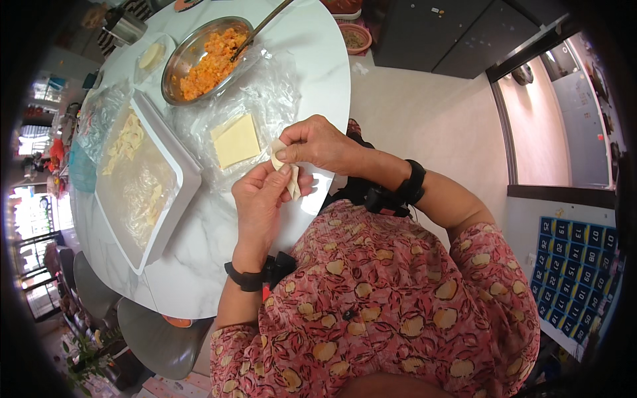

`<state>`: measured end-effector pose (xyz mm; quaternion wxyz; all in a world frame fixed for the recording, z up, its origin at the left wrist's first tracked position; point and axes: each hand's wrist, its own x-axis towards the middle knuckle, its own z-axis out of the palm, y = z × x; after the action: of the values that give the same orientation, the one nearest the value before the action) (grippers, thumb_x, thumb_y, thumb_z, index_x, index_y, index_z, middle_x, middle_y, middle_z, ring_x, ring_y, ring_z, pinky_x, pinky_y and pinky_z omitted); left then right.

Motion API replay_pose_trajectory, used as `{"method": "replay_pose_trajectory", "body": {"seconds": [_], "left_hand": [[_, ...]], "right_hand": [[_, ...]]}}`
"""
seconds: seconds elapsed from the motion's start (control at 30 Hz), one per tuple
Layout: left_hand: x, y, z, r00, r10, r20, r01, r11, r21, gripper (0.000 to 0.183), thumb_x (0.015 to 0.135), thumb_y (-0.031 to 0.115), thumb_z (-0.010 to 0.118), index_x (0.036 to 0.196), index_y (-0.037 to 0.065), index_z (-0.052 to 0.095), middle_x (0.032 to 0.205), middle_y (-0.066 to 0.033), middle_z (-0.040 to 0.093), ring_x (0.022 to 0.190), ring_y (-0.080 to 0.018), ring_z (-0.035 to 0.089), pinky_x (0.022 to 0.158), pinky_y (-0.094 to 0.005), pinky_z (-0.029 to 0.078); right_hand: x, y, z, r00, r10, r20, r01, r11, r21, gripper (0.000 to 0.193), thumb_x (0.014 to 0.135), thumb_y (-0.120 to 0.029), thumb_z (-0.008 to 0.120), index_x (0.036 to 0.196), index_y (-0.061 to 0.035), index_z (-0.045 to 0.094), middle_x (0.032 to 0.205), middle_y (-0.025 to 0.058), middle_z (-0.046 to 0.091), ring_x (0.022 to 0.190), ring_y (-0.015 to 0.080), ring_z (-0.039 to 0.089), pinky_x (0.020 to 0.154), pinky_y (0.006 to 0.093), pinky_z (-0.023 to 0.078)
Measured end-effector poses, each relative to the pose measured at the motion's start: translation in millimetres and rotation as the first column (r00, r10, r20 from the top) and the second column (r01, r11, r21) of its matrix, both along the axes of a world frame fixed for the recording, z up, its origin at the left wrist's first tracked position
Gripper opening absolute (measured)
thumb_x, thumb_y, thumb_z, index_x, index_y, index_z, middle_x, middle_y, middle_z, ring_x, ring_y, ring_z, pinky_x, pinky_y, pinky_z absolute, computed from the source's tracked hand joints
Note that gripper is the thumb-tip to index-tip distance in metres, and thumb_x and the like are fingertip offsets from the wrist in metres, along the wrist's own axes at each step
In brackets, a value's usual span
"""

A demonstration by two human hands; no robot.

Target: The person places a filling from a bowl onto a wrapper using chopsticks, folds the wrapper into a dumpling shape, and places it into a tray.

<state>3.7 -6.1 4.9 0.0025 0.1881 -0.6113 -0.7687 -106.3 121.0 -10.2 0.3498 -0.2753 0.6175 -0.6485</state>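
Note:
My left hand and my right hand meet over the table's near right edge. Between them is a folded wonton wrapper, pinched by the fingers and thumbs of both. Whether filling is inside it cannot be seen. Just left of the hands, a stack of square pale yellow wrappers lies on a crumpled clear plastic sheet. Beyond it stands a metal bowl of chopped orange filling, with a brown stick-like utensil leaning out over the rim.
On the left, a white tray lined with plastic holds several folded wontons. A small plate with a pale round piece and a metal cup stand at the far left. Grey chairs stand by the marble-patterned table.

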Motion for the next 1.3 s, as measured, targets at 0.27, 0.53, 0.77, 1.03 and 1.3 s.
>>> {"method": "replay_pose_trajectory", "body": {"seconds": [0.27,0.53,0.77,1.03,1.3], "left_hand": [[2.4,2.8,2.2,1.0,0.005,-0.008,-0.004,0.987,0.159,0.023,0.086,0.003,0.05,0.099,-0.015,0.054,0.086,-0.019,0.061,0.069,-0.0271,0.064,0.064,-0.0375,0.056],[1.6,7.3,6.9,1.0,0.02,0.004,-0.02,0.99,0.143,0.021,0.086,0.001,0.049,0.097,-0.016,0.054,0.086,-0.0188,0.061,0.07,-0.026,0.064,0.064,-0.036,0.056],[2.6,7.9,8.3,1.0,0.017,0.009,-0.018,0.979,0.203,0.021,0.085,-0.001,0.049,0.097,-0.017,0.054,0.089,-0.0186,0.06,0.074,-0.0258,0.063,0.064,-0.0363,0.057],[-2.2,-0.1,3.9,0.999,-0.009,0.037,-0.003,0.942,0.335,0.024,0.087,0.004,0.047,0.101,-0.015,0.052,0.093,-0.0204,0.059,0.078,-0.0294,0.063,0.068,-0.0402,0.056],[-5.5,-2.9,-10.4,0.968,0.249,-0.036,-0.203,0.859,0.471,0.028,0.091,0.01,0.048,0.112,-0.009,0.046,0.108,-0.016,0.055,0.099,-0.0208,0.055,0.085,-0.0325,0.048]], "right_hand": [[4.7,-3.2,2.5,0.999,-0.016,-0.045,0.012,0.997,-0.08,0.019,0.074,-0.015,0.061,0.076,0.0031,0.063,0.063,0.0034,0.057,0.06,0.0083,0.049,0.055,0.0252,0.041],[10.5,-4.0,-3.1,0.898,-0.089,-0.43,0.093,0.996,-0.012,0.009,0.075,-0.007,0.057,0.076,0.0013,0.057,0.067,0.008,0.053,0.064,0.0145,0.054,0.057,0.0281,0.041],[12.4,-5.6,-10.1,0.771,-0.168,-0.614,0.129,0.986,-0.108,0.012,0.076,-0.008,0.055,0.071,0.002,0.053,0.065,0.0108,0.051,0.057,0.0218,0.053,0.051,0.0313,0.041],[0.0,-5.1,11.0,0.974,0.065,-0.217,-0.039,0.992,0.122,0.02,0.08,-0.018,0.061,0.078,0.0015,0.059,0.068,0.0033,0.058,0.061,0.0073,0.052,0.053,0.0247,0.042],[24.5,3.8,-4.4,0.957,-0.178,-0.228,0.21,0.969,0.127,0.04,0.078,-0.028,0.068,0.099,0.0046,0.059,0.07,-0.0016,0.057,0.063,0.0047,0.05,0.059,0.0197,0.042]]}}
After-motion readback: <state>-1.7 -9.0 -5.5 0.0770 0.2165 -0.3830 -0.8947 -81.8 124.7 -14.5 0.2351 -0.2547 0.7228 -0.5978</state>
